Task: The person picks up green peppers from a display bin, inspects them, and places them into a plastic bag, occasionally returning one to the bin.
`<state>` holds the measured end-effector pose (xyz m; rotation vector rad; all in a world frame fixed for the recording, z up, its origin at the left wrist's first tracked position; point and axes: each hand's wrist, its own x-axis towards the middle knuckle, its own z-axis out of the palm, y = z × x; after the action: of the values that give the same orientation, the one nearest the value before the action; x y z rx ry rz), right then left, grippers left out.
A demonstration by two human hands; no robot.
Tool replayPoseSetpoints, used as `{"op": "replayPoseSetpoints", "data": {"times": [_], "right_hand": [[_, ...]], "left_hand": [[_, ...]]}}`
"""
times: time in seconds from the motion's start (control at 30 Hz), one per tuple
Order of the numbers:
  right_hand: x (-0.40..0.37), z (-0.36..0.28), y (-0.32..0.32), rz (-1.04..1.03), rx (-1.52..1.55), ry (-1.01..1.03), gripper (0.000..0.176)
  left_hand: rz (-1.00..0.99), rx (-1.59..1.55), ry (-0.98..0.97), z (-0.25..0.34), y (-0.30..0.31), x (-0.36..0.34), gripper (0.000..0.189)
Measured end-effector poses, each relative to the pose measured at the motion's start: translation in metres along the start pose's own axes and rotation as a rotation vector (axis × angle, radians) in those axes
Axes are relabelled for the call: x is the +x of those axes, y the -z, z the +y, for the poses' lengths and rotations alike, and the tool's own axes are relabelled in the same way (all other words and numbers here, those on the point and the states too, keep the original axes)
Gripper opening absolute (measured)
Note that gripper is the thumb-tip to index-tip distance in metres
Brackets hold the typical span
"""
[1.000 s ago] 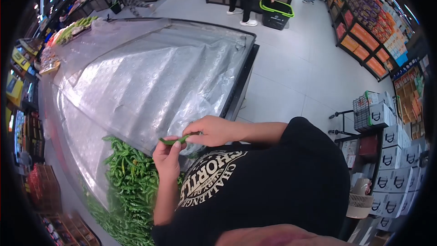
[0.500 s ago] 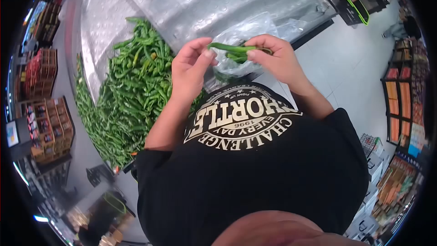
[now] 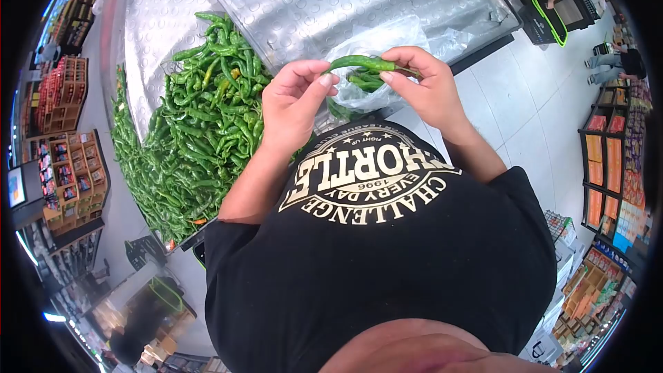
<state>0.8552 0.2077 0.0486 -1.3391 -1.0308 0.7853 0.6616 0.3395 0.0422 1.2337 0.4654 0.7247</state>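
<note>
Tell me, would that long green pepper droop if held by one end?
Probably fairly stiff: the green pepper spans between left hand and right hand without drooping. Likely light, since fingertips alone carry it. Its glossy skin may be slightly slippery.

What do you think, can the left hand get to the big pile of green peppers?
Probably yes. The left hand sits right beside the pepper pile, with nothing between them. It only pinches one end of the long pepper, which the right hand holds too, so letting go looks easy.
</note>
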Motion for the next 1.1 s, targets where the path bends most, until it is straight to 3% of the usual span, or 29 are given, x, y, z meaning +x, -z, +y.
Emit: {"op": "replayPoseSetpoints", "data": {"times": [0.4,0.53,0.73,0.93,1.1], "right_hand": [[-0.001,0.004,0.001,0.035,0.171,-0.017,0.027],[-0.001,0.012,0.005,0.078,-0.069,-0.039,0.025],[0.008,0.002,-0.001,-0.059,0.101,-0.005,0.022],[0.014,0.002,-0.009,-0.172,0.054,-0.013,0.025],[0.023,0.000,-0.013,-0.191,-0.043,-0.043,0.027]], "left_hand": [[0.018,0.075,0.006,0.003,-0.006,-0.005,0.026],[0.013,0.090,0.078,0.001,-0.004,-0.005,0.025],[-0.064,-0.016,0.075,-0.004,0.002,-0.003,0.019],[-0.085,0.052,0.142,-0.001,0.010,-0.005,0.017],[0.118,0.036,0.049,-0.001,0.030,-0.014,0.011]]}}
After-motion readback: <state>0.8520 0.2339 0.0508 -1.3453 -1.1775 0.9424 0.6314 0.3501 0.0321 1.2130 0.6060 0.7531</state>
